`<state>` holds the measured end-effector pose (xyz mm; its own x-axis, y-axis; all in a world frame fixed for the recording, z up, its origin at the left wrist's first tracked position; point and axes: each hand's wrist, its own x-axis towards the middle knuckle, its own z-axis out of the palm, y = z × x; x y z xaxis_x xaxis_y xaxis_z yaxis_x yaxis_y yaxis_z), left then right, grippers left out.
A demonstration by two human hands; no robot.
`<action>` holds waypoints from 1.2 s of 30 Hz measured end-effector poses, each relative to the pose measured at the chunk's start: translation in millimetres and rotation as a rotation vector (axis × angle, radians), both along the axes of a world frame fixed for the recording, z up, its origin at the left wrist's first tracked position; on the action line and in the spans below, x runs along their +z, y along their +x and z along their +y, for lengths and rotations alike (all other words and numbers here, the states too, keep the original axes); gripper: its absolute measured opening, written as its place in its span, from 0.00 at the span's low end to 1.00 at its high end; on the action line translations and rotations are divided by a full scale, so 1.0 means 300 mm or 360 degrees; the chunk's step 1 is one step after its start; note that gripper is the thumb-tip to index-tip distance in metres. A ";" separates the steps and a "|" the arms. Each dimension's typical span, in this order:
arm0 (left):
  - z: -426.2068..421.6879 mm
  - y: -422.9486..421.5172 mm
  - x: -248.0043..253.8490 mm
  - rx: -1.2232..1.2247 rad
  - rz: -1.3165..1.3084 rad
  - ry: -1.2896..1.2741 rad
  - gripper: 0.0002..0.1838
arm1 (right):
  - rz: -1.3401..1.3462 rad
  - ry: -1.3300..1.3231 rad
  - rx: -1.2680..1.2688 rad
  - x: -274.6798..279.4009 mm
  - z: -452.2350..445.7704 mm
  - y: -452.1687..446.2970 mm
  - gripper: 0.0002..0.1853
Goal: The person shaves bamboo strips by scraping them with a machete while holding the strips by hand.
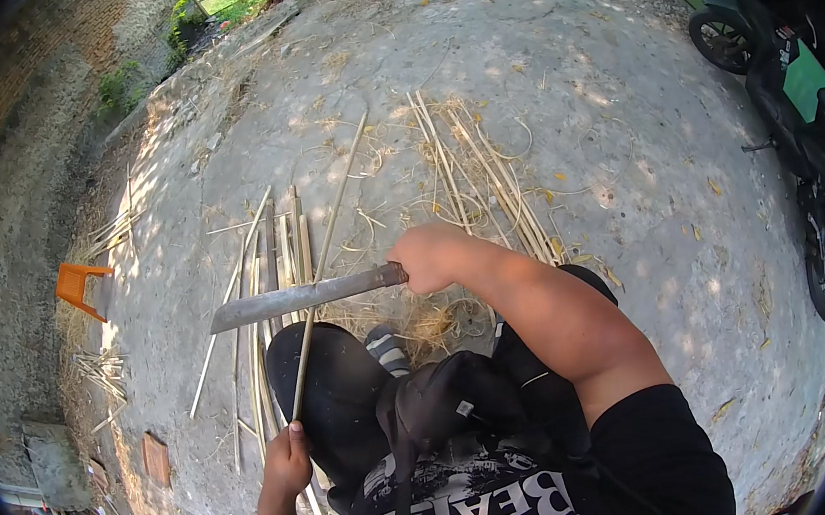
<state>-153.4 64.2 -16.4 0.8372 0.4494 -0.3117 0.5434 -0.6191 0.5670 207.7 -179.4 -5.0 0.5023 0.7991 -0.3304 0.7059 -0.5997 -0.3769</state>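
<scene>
My right hand (430,257) is closed around the handle of a large machete (311,296), whose blade points left. The blade lies across a long thin bamboo strip (336,203), near my left knee. My left hand (287,459) grips the lower end of that strip, thumb on top. The strip slants up and away over the ground. Beside my left leg lie several more bamboo strips (285,251), partly hidden by the blade and the knee.
Another bundle of strips (509,187) and curled shavings (430,324) lie on the concrete ahead. An orange plastic stool (82,288) stands at the left by a brick wall (25,107). A brick (156,459) lies nearer. A motorcycle (788,117) is at the right.
</scene>
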 end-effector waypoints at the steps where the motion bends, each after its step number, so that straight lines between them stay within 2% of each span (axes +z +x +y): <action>1: 0.008 -0.011 -0.013 0.0009 0.0000 -0.0034 0.38 | -0.0004 -0.0001 0.0011 0.027 0.002 -0.029 0.13; 8: -0.037 0.027 0.027 -0.0026 -0.0021 0.0004 0.36 | -0.0178 -0.0013 0.0186 0.054 0.012 -0.096 0.15; 11: -0.029 0.009 0.005 -0.0002 -0.0050 -0.0003 0.36 | -0.0097 0.0014 -0.0058 -0.005 -0.017 0.016 0.12; 14: -0.047 0.025 0.051 -0.0021 -0.0014 0.0012 0.36 | -0.0077 0.0055 -0.0299 -0.024 -0.056 0.108 0.14; 23: -0.010 0.002 -0.015 0.0045 -0.0027 -0.0154 0.35 | -0.0404 0.0387 -0.0392 0.008 -0.072 0.014 0.13; 26: 0.001 -0.002 -0.030 0.0010 -0.0050 -0.0098 0.37 | -0.0446 0.0308 -0.0472 0.008 -0.062 0.008 0.12; 29: 0.002 -0.009 -0.029 0.0018 -0.0039 -0.0085 0.36 | -0.0416 0.0363 -0.0411 0.027 -0.049 -0.022 0.11; 32: 0.006 -0.004 -0.034 -0.0002 -0.0052 -0.0099 0.35 | -0.0318 0.0378 -0.0167 0.018 -0.025 -0.060 0.10; 35: 0.007 -0.002 -0.034 -0.0036 -0.0078 -0.0085 0.35 | -0.0400 0.0200 0.0245 0.048 0.018 -0.106 0.10; 36: 0.010 -0.006 -0.032 -0.0058 -0.0078 -0.0062 0.35 | -0.0388 0.0183 0.0192 0.045 0.019 -0.090 0.10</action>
